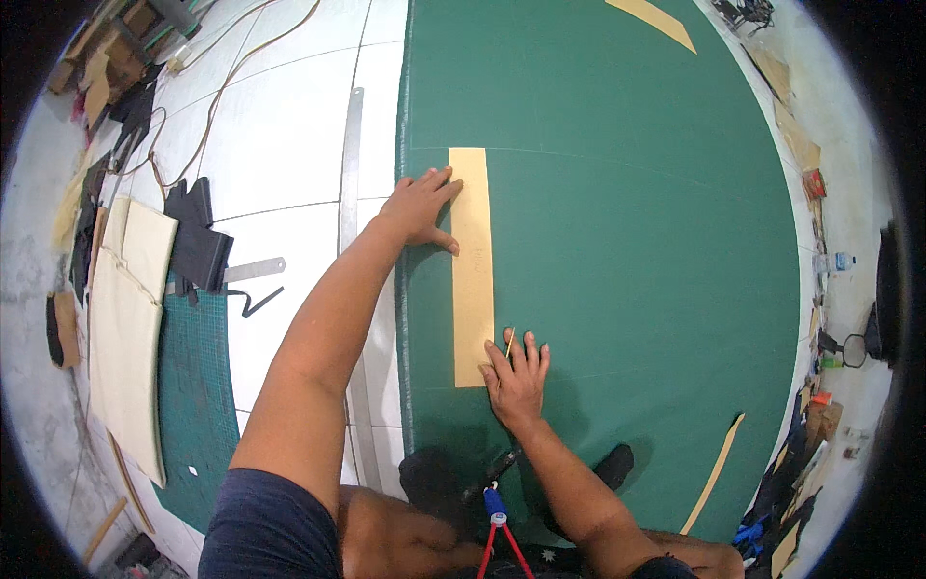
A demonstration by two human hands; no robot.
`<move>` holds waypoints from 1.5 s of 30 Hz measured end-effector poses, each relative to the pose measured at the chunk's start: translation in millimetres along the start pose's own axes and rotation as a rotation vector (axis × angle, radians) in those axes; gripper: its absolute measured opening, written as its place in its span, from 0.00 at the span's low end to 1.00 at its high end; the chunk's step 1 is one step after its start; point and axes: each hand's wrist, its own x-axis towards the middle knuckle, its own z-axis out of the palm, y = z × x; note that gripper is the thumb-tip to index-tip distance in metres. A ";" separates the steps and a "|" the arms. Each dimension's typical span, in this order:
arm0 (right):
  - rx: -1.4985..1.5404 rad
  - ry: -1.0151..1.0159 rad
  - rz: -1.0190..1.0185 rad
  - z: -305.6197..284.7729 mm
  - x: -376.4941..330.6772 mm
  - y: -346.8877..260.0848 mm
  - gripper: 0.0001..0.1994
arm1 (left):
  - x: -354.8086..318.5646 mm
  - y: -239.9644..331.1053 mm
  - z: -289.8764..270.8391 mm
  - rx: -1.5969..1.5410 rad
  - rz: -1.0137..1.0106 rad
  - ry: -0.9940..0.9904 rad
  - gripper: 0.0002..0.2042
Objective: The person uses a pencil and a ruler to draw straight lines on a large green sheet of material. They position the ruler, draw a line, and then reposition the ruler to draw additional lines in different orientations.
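A long tan cardboard strip (473, 289) lies lengthwise on a large green sheet of fabric (637, 261), close to its left edge. My left hand (422, 207) rests with spread fingers on the strip's upper left edge, thumb lower down, holding nothing. Near the strip's lower right edge, my right hand (518, 381) lies with its index fingertip touching the strip. A thin, light pencil-like stick (510, 343) is tucked between its fingers. Faint pale lines cross the fabric near the strip's upper and lower ends.
Another tan strip (661, 21) lies at the far end, and a narrow one (714, 473) at the lower right. A long metal ruler (351, 164) lies left of the fabric on white tiles. Further left are a green cutting mat (198, 386), folded cream cloth (130, 338) and black pieces (200, 236).
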 end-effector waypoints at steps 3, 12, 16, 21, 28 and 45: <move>0.010 -0.006 0.008 -1.1 -0.1 -2.1 0.20 | -2.0 -0.3 -0.8 0.003 -0.006 -0.002 0.61; 0.002 -0.071 0.063 -1.0 0.6 -1.7 0.21 | 3.1 30.9 -8.8 0.274 -0.042 -0.001 0.57; 0.009 -0.036 0.045 -0.6 -2.7 -3.5 0.22 | 11.0 31.5 2.9 0.199 0.076 -0.105 0.55; 0.001 -0.018 0.016 -2.2 0.6 -3.4 0.22 | 4.8 44.9 14.5 -0.063 -0.046 -0.159 0.62; 0.026 0.012 0.002 -6.9 3.6 -4.9 0.19 | -11.4 74.3 10.9 0.323 -0.034 -0.094 0.72; 0.436 0.175 0.073 -32.5 276.1 40.6 0.17 | -5.7 84.7 0.3 0.266 -0.107 -0.190 0.76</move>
